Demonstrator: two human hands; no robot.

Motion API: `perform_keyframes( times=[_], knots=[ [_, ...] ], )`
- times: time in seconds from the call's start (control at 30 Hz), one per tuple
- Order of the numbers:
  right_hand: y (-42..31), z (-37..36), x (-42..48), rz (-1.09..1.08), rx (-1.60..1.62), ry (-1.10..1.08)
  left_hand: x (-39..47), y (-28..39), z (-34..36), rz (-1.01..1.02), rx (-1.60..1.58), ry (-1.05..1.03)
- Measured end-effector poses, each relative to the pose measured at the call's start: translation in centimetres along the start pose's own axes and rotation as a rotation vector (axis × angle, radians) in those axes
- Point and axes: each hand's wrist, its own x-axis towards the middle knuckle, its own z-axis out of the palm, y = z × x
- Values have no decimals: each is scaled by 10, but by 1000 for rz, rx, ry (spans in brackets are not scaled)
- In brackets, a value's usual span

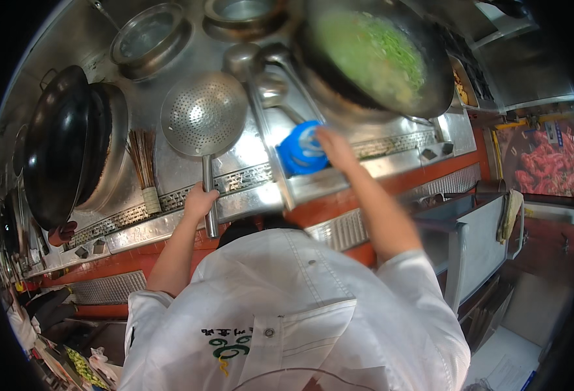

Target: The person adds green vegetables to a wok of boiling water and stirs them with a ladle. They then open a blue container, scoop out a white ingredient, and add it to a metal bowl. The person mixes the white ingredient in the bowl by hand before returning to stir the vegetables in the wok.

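Note:
My left hand [201, 201] grips the handle of a perforated metal strainer [205, 113], its round bowl resting over the steel worktop. On the right, my right hand [335, 149] is at a bright blue object [304, 149], blurred, whose kind I cannot tell. Its fingers touch the blue thing's right side, but the grip is unclear. Beyond it, a wok [436, 78] holds steaming chopped green vegetables [389, 51]. Metal ladles [271, 90] lie between the strainer and this wok.
A bamboo wok brush [143, 166] stands left of the strainer. Farther left is a tilted black wok [55, 146]. Metal pots [147, 36] sit at the back. A drain grate [248, 180] runs along the stove's front. A cloth [510, 215] hangs at the right.

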Motion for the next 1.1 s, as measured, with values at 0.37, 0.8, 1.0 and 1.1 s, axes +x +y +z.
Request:
perform_keyframes(
  times=[0.37,0.8,1.0,1.1],
  knots=[
    [-6,8,-30,-328,-690,-54,30,145,75,782,136,163],
    [24,-1,-69,-201,-116,540,5,240,91,611,286,-43],
    [26,7,-107,-27,15,417,-1,177,63,623,133,301],
    [13,1,-113,-86,4,353,-2,98,45,575,290,464]
  ],
)
